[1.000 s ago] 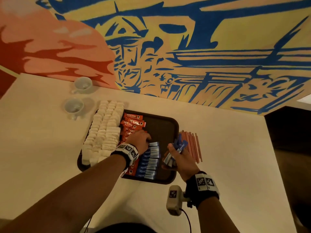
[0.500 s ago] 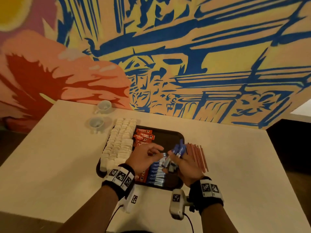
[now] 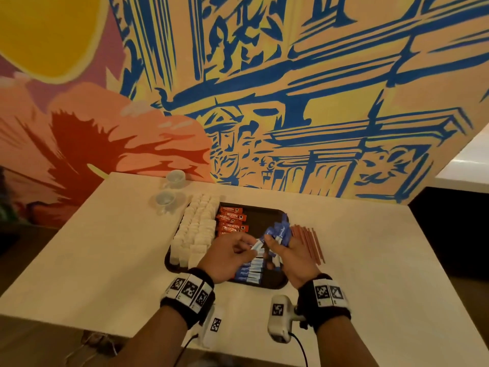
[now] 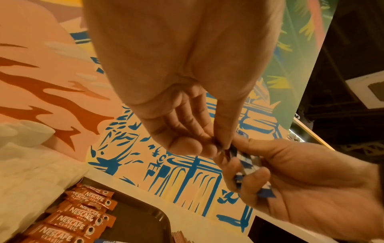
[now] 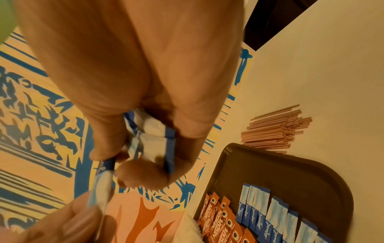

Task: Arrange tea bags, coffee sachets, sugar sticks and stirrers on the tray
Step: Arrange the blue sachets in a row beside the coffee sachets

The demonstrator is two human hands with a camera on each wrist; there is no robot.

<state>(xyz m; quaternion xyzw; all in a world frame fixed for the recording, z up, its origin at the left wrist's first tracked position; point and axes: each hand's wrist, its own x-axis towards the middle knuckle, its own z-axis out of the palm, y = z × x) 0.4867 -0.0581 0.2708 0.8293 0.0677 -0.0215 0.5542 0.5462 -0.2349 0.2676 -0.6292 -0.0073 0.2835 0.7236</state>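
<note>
A dark brown tray (image 3: 264,214) holds white tea bags (image 3: 195,229) on its left, orange Nescafe sachets (image 3: 232,221) beside them and a row of blue sugar sticks (image 3: 251,272) toward the front. Above the tray, my right hand (image 3: 275,241) grips a bundle of blue sugar sticks (image 5: 151,139). My left hand (image 3: 247,247) pinches one stick (image 5: 101,189) at the bundle's edge, its fingertips (image 4: 218,148) touching the right hand (image 4: 301,172). Thin brown stirrers (image 3: 308,242) lie on the table just right of the tray.
Two small white cups (image 3: 174,178) (image 3: 164,201) stand at the back left of the pale table (image 3: 370,260), against a painted mural wall. The table's front edge runs under my wrists. The tray's right half (image 5: 290,167) is bare.
My left hand has left the row on the tray, come up to the bundle in my right hand and taken hold of one stick. The head view has tilted up.
</note>
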